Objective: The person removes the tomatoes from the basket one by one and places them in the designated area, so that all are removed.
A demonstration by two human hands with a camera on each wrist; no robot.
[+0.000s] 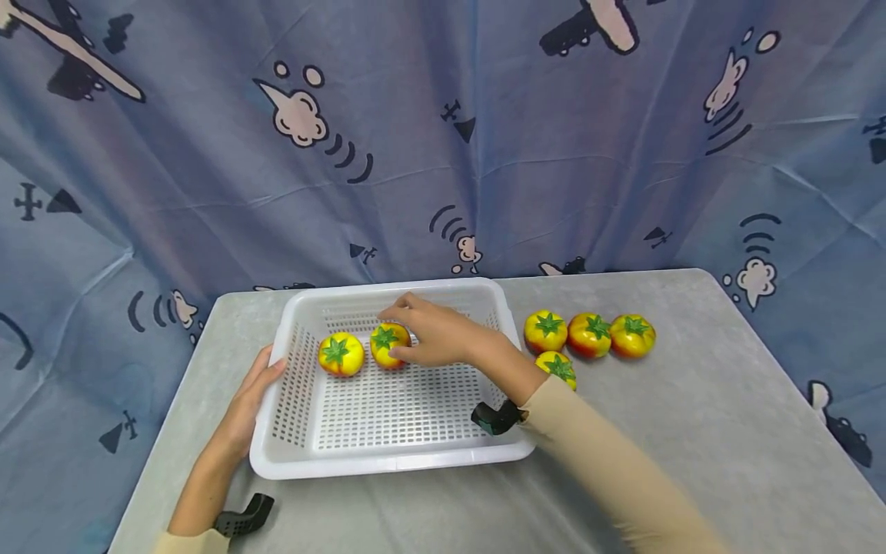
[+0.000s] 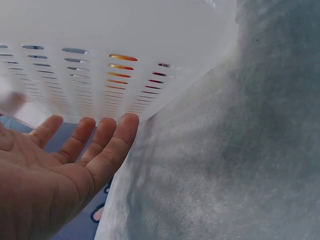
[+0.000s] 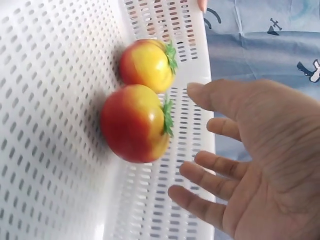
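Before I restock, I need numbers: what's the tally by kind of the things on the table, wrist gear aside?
Tomato-like fruits: 6 visible (2 in the basket, 4 directly on the table)
White perforated basket: 1
Total: 7

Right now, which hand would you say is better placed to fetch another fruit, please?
Probably the right hand: empty and nearer the four fruits beside the basket, while the left hand touches its opposite side.

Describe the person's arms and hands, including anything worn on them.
The left sleeve and right sleeve are beige. The left wrist piece and right wrist piece are black and curved. The left hand and right hand wear no gloves.
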